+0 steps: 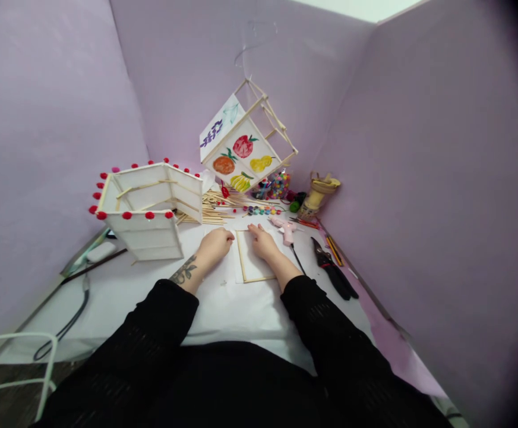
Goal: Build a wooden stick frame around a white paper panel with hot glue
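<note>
The right hand (262,242) lies with fingers loosely extended on a flat, white rectangular paper panel (255,264) at the near centre, gripping nothing, apparently steadying it. Straight, pale wooden sticks (242,265) edge the panel's left and near sides. The left hand (215,244), loosely curled, is just left of it; whether it holds anything I cannot tell. A smooth pink plastic glue gun (287,232) lies right, seemingly for easy reach.

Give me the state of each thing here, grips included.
Stick-edged sheet, lying flat
Left grip, fingers curled, palm hidden
Right grip, over the sheet
Painted frame, tilted, partly covered
Pom-pom frame, open-topped
Glue gun, lying down, corded
Pruning shears, lying flat
Loose sticks, spread out
</note>
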The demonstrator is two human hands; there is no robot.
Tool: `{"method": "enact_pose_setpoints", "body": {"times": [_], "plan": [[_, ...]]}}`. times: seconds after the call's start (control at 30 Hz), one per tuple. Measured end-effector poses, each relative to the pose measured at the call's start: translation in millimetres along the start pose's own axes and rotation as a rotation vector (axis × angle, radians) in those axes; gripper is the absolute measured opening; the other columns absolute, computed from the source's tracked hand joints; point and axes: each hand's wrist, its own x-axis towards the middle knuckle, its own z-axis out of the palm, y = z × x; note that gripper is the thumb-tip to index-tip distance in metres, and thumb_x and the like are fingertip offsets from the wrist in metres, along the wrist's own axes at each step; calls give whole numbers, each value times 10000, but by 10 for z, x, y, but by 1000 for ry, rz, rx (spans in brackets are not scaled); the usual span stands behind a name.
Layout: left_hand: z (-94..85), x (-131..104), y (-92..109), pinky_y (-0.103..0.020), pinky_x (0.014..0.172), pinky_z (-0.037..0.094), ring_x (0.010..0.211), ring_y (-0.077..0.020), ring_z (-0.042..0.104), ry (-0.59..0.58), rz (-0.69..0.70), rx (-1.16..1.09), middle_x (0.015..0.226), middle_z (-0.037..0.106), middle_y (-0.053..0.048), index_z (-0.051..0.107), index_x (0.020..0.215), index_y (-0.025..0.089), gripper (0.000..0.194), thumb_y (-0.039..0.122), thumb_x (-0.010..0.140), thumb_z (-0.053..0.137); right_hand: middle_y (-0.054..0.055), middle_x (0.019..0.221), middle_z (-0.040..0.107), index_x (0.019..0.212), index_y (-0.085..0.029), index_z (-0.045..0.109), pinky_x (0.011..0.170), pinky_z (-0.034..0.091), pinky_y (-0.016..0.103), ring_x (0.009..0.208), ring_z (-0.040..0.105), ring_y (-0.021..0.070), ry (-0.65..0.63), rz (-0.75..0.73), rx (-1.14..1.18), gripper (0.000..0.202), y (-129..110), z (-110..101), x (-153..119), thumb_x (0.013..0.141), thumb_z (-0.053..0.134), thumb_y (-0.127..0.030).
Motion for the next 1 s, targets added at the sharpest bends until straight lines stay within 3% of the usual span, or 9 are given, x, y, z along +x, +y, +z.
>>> {"method": "enact_pose_setpoints", "body": {"times": [0.2,0.43,0.6,0.73,0.83,0.9,1.0], "plan": [[35,-108,189,-316,782,472,954,-251,632,-181,93,89,1023,680,-80,708,1040,245,375,489,809,543,85,1483,413,1413,-127,456,1150,273,388,1422,267,251,-40,-7,-110,647,-32,1,-18,777,421,-10],[1,-114,253,-300,698,450,893,-245,644,-264,98,142,915,695,-86,707,887,217,327,480,817,525,104,1482,413,1385,-112,488,1152,252,377,1421,262,263,-54,-18,-147,605,-33,1,-8,791,428,-21],[-7,-108,287,-295,675,442,886,-251,645,-297,104,169,909,697,-94,714,903,207,325,460,809,532,112,1484,409,1379,-105,496,1154,242,358,1423,258,257,-55,-11,-117,594,-28,4,-18,795,431,-18],[23,-105,224,-292,718,458,908,-241,638,-234,129,99,958,685,-83,718,957,215,328,462,805,564,99,1480,417,1374,-126,506,1155,247,372,1423,263,250,-37,3,-74,613,-40,28,-32,776,442,-4],[-32,-88,107,-285,827,462,1009,-218,606,-19,33,9,1116,641,-72,668,1105,225,321,384,865,525,100,1484,408,1381,-118,496,1153,255,380,1417,280,245,20,43,-13,621,-108,-79,-31,775,433,-1],[-98,-78,17,-297,886,455,1087,-224,569,103,-97,35,1191,595,-94,627,1150,202,301,269,890,490,106,1472,426,1369,-110,507,1149,262,367,1399,323,233,102,64,33,586,-191,-282,-39,795,426,-26],[-160,-75,-95,-348,886,474,1134,-281,537,70,-264,156,1249,525,-157,583,1170,155,334,152,841,523,82,1333,582,1255,-163,608,1080,352,350,1270,492,208,203,13,74,451,-347,-746,-133,852,413,-107]]}}
